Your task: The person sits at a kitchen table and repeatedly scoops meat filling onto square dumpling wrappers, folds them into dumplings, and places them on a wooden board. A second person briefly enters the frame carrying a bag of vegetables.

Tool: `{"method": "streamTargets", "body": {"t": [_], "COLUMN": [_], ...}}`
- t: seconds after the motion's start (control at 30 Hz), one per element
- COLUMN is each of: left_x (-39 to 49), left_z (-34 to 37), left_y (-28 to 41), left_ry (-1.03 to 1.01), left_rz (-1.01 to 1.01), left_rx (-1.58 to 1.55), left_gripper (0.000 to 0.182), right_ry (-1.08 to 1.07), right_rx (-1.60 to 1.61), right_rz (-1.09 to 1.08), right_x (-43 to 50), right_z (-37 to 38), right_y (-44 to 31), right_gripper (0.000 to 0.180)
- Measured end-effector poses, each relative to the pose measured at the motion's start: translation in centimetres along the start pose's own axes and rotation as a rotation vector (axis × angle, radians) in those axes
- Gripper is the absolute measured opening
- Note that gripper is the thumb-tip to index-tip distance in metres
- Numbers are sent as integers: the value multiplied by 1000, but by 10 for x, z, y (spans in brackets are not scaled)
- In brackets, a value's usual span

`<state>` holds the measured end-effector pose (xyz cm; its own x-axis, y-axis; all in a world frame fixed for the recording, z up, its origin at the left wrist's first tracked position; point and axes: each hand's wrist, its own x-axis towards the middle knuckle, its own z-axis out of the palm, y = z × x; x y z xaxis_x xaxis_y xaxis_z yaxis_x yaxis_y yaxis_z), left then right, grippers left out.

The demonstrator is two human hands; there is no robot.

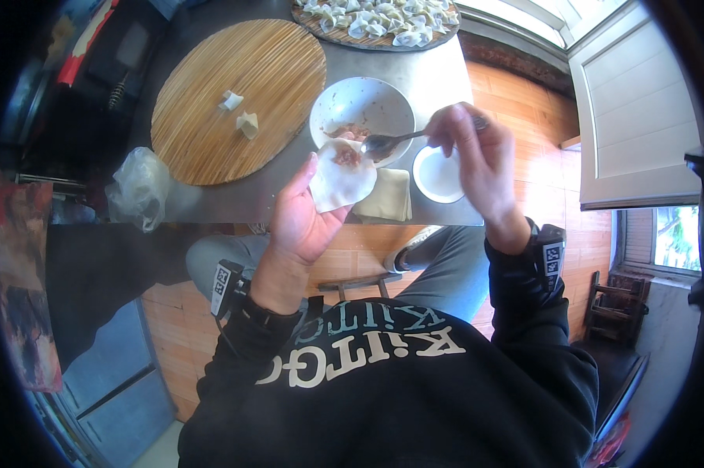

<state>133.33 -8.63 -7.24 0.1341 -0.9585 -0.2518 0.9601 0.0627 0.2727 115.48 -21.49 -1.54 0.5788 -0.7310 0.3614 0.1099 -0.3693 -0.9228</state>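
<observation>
On the palm and fingers of my left hand [308, 219] lies a pale dough wrapper [343, 186], with a dab of minced filling [347, 155] near its far edge. My right hand [478, 158] grips a metal spoon [407, 137], whose bowl end is at the wrapper's right edge. Just beyond is a white bowl [364, 93] with more minced filling inside, partly hidden by the wrapper and spoon. Beside my left hand, a stack of wrappers [384, 196] lies at the table's near edge. A small white bowl [438, 175] stands partly under my right hand.
A round slatted board [211, 76] at the left holds two folded dumplings [248, 124]. Another round board [387, 42] at the back carries several dumplings [381, 17]. A crumpled clear plastic bag [138, 187] lies by the table's near left edge. A wooden stool [615, 304] stands at the far right.
</observation>
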Motion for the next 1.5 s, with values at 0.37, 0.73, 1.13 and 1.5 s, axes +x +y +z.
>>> {"method": "streamTargets", "body": {"t": [0.37, 0.73, 1.13, 1.5], "left_x": [-2, -2, -2, -4], "left_z": [-5, -4, -9, -6], "left_y": [0, 1, 1, 0], "left_ry": [-114, -37, -134, 12], "left_rz": [-34, -33, -62, -30], "left_rx": [-28, -47, -54, -9], "left_gripper": [49, 49, 50, 51], "right_ry": [29, -18, -49, -37], "right_rx": [-368, -466, -597, -496], "right_rz": [-211, -281, -306, -403], "right_x": [3, -1, -7, -11], "right_z": [10, 13, 14, 14], "right_y": [-1, 1, 3, 6], "right_gripper": [21, 16, 13, 18]}}
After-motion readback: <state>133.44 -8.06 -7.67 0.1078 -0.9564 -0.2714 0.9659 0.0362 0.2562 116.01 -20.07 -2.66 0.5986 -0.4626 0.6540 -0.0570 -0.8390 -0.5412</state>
